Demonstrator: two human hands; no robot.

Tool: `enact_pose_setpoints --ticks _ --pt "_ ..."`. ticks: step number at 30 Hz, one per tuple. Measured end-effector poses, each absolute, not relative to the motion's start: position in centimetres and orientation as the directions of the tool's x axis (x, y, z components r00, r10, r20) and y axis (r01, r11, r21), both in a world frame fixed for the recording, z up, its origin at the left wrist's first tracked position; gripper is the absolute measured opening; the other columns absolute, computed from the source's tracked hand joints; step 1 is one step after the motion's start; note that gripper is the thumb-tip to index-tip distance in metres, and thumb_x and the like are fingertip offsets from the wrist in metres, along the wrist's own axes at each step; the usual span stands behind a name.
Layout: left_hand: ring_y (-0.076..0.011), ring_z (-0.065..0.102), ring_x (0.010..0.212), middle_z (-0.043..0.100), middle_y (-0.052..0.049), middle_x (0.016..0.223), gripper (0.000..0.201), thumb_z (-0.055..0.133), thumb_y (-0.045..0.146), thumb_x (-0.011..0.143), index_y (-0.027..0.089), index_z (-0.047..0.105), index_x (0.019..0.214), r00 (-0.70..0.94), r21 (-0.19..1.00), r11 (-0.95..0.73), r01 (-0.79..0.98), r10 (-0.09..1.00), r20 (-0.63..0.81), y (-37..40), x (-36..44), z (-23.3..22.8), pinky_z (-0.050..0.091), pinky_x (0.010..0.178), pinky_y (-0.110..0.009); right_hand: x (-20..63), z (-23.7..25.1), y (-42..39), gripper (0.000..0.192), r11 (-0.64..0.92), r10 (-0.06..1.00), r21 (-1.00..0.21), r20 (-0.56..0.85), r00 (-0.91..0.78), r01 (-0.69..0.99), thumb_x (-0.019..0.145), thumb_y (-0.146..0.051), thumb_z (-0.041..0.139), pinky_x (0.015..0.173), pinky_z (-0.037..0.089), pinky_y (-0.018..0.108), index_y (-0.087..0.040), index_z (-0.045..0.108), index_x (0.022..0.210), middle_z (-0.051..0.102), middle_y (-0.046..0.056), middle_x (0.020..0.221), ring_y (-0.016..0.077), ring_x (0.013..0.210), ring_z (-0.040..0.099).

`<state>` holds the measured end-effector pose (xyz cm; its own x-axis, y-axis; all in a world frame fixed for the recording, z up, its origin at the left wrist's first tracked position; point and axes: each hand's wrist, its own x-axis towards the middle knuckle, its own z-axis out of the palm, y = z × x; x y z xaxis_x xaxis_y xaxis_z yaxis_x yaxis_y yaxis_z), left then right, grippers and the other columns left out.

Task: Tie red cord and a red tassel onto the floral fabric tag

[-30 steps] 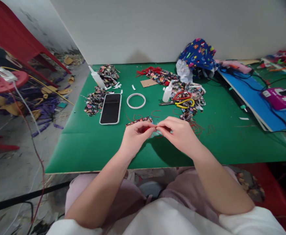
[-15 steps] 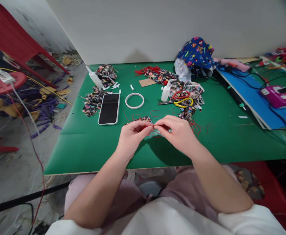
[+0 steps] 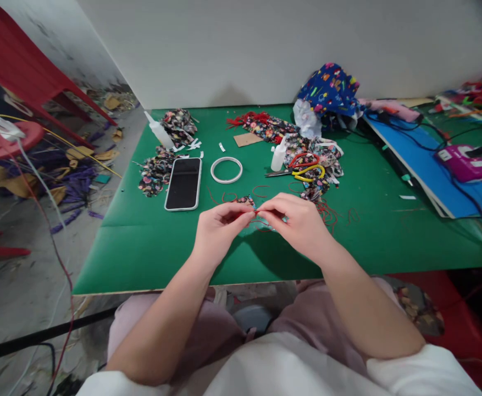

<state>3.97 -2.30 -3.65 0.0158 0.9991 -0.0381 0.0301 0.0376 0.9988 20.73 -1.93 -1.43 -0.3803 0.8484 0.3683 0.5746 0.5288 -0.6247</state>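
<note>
Above the green table (image 3: 142,258), my left hand (image 3: 223,226) and my right hand (image 3: 292,223) meet almost fingertip to fingertip. Each pinches thumb against forefinger on a thin red cord (image 3: 261,222), which loops below the fingertips. Just behind my left fingers shows a piece of dark floral fabric (image 3: 247,201), partly covered by the hand. More red cords (image 3: 327,214) lie in a tangle to the right of my right hand. Beyond the hands are a roll of white tape (image 3: 226,180) and scissors (image 3: 309,172) with red and yellow handles.
A phone (image 3: 183,184) lies left of the tape. Floral fabric bundles (image 3: 156,173) and a white squeeze bottle (image 3: 158,131) are at the left; another bottle (image 3: 278,156) stands near the scissors. At right lie a blue folder (image 3: 414,165), cables and a purple box (image 3: 467,163).
Both hands have shifted very slightly to the left, still pinching close together. The things on the table have stayed put.
</note>
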Motion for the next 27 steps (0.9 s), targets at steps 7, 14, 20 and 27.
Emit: enact_pose_setpoints --ticks 7,14,20,27 --pt "-0.0130 0.062 0.066 0.070 -0.002 0.075 0.015 0.071 0.029 0.067 0.018 0.070 0.077 -0.022 0.994 -0.023 0.107 0.999 0.025 -2.4 3.2 -3.2 0.051 0.064 -0.023 20.7 -1.0 -1.6 0.013 0.484 0.868 -0.693 0.303 -0.393 0.535 0.083 -0.021 0.057 0.066 0.045 0.022 -0.019 0.065 0.093 0.064 0.003 0.090 0.0116 0.075 0.058" --pt "-0.0138 0.062 0.071 0.070 -0.001 0.079 0.018 0.067 0.032 0.071 0.022 0.071 0.085 -0.154 0.883 -0.105 0.458 0.969 0.195 -0.9 -2.1 -2.4 0.048 0.066 -0.023 22.1 -2.0 -0.8 0.019 0.414 0.910 -0.681 0.295 -0.292 0.603 0.083 -0.027 0.055 0.063 0.046 0.025 -0.018 0.064 0.098 0.063 0.005 0.097 0.0113 0.067 0.056" --pt "-0.0114 0.059 0.060 0.068 0.001 0.069 0.016 0.069 0.032 0.067 0.022 0.071 0.079 -0.332 0.868 -0.100 0.487 0.898 0.290 -0.3 -5.8 -0.3 0.046 0.056 -0.022 19.7 -4.6 1.6 0.021 0.501 0.865 -0.548 0.283 -0.415 0.670 0.087 -0.025 0.048 0.075 0.044 0.027 -0.021 0.065 0.097 0.065 0.004 0.096 0.0148 0.087 0.059" --pt "-0.0091 0.058 0.056 0.067 0.002 0.064 0.012 0.069 0.026 0.065 0.019 0.070 0.074 -0.369 0.921 -0.163 0.354 0.881 0.297 -0.1 -6.6 0.6 0.046 0.056 -0.020 12.3 -4.7 4.8 0.021 0.625 0.778 -0.192 0.082 -0.622 0.756 0.085 -0.027 0.048 0.063 0.042 0.025 -0.019 0.066 0.088 0.065 0.007 0.091 0.0181 0.086 0.060"
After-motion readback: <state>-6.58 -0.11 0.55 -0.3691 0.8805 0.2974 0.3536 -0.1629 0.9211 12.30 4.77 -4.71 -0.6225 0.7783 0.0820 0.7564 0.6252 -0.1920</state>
